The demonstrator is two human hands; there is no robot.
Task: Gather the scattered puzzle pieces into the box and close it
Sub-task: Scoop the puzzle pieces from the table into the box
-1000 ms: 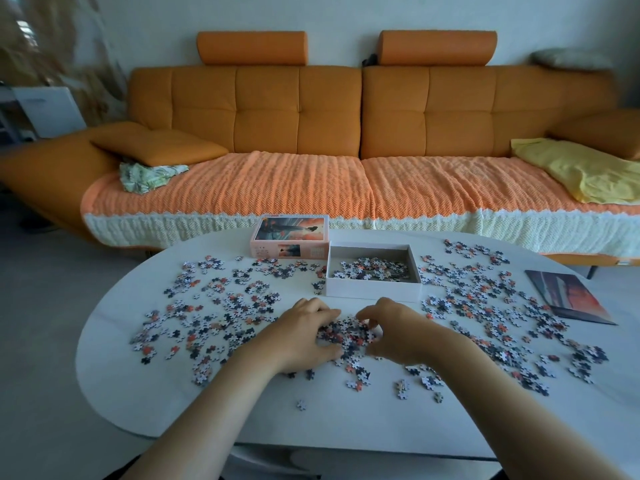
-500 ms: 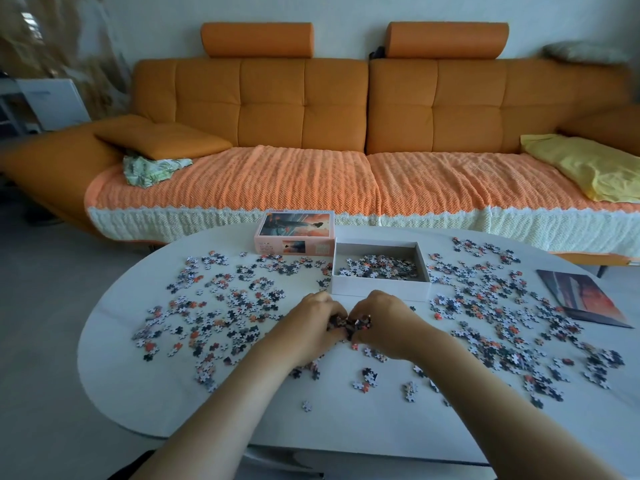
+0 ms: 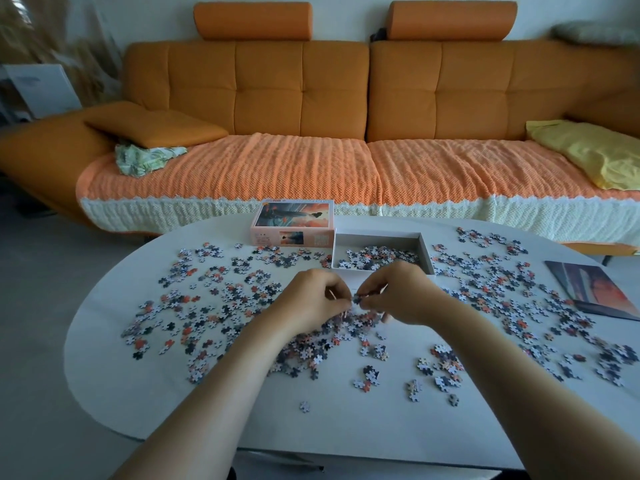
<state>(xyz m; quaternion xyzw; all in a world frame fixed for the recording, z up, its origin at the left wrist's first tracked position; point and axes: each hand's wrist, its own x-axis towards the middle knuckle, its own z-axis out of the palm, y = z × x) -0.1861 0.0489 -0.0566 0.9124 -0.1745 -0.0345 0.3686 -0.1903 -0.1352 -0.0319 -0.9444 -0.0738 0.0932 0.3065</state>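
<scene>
My left hand (image 3: 313, 299) and right hand (image 3: 401, 294) meet just in front of the shallow white cardboard box (image 3: 377, 239). The fingers (image 3: 375, 285) of both are curled in, pinching a small clutch of pieces between them over a loose heap on the smooth white oval desk (image 3: 166, 393). I judge the job barely begun. Only a thin layer of the small knobbly cardboard puzzle pieces (image 3: 221, 299) lies in the box, while most are spread flat across the desk to the left, the right and under my wrists (grey, white and orange, matte, thin enough to slip). The glossy picture-printed lid (image 3: 294, 220) stands just beside the box's left wall, so closing comes last.
</scene>
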